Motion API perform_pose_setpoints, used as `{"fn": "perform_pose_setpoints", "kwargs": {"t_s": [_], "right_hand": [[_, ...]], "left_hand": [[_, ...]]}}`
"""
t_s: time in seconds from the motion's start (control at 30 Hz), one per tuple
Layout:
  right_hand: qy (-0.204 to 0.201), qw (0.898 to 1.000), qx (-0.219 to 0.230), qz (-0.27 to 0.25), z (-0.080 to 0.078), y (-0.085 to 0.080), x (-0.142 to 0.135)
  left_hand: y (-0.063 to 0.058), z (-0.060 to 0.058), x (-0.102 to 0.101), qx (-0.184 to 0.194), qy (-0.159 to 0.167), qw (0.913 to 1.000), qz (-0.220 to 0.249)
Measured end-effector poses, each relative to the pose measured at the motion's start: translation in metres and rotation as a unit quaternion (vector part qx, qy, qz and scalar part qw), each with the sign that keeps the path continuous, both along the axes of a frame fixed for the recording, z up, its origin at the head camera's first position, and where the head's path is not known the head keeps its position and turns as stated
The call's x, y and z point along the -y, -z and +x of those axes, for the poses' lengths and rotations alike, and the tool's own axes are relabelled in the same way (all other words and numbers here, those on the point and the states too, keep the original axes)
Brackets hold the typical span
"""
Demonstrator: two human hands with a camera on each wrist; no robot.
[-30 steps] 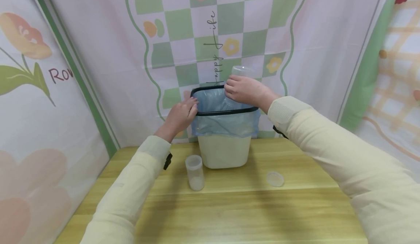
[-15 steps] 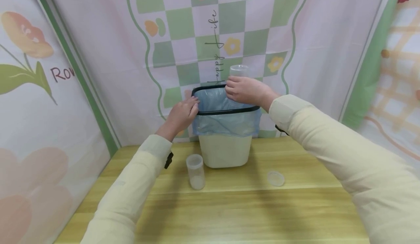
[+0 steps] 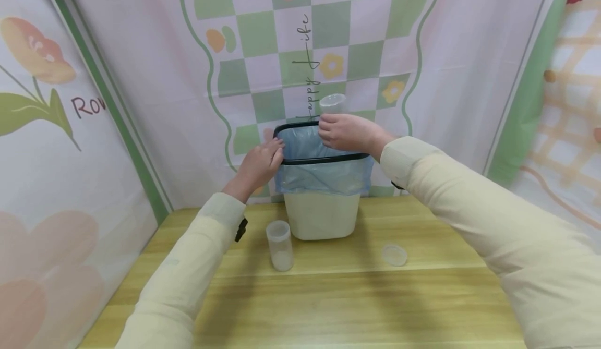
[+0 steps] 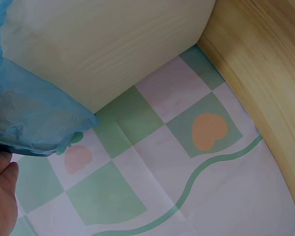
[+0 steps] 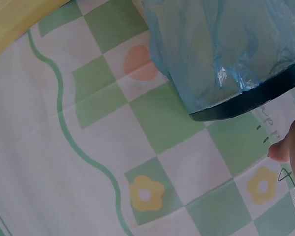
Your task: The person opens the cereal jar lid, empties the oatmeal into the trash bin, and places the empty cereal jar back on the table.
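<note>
holding a cup at the mouth of a bin

we're gripping the rim with our left hand, likely steadying the bin; our right hand is clasping the cup, perhaps containing spills. a jar is standing nearby.

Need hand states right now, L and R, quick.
Left hand: closed, gripping the bin's black rim.
Right hand: closed, holding a clear container at the bin's opening.

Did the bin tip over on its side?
No, the bin stands upright on the table, and the left hand touches its black rim.
</note>
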State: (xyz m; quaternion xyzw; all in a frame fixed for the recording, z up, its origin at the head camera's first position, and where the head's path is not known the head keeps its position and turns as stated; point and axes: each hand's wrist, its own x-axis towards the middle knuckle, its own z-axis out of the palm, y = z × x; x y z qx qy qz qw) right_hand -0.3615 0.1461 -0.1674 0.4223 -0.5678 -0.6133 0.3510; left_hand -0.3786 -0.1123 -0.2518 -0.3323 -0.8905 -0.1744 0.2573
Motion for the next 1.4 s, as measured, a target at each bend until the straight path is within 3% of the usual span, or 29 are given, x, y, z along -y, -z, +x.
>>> {"fn": "perform_pose_setpoints", "kwargs": {"t_s": [0.27,0.63,0.9,1.0,1.17,1.4], "right_hand": [[-0.015,1.0,-0.004,-0.01,0.0,0.003,0.0],[0.019,0.997,-0.058,-0.054,0.004,-0.011,0.001],[-0.02,1.0,0.018,-0.009,0.0,-0.001,-0.001],[-0.008,0.999,0.021,-0.041,0.001,-0.006,-0.002],[-0.005,0.993,-0.024,-0.113,0.002,-0.016,-0.001],[-0.02,1.0,0.006,-0.008,0.0,-0.007,-0.002]], "left_hand": [[0.001,0.001,0.0,-0.005,0.001,1.0,0.001],[0.0,0.001,0.0,0.0,0.0,1.0,0.002],[0.003,0.0,0.0,-0.009,0.005,0.9999,0.011],[0.003,0.0,0.0,-0.009,0.004,0.9999,0.011],[0.003,0.0,-0.001,-0.011,0.002,0.9999,0.012],[0.003,-0.001,-0.001,-0.008,0.002,0.9999,0.009]]}}
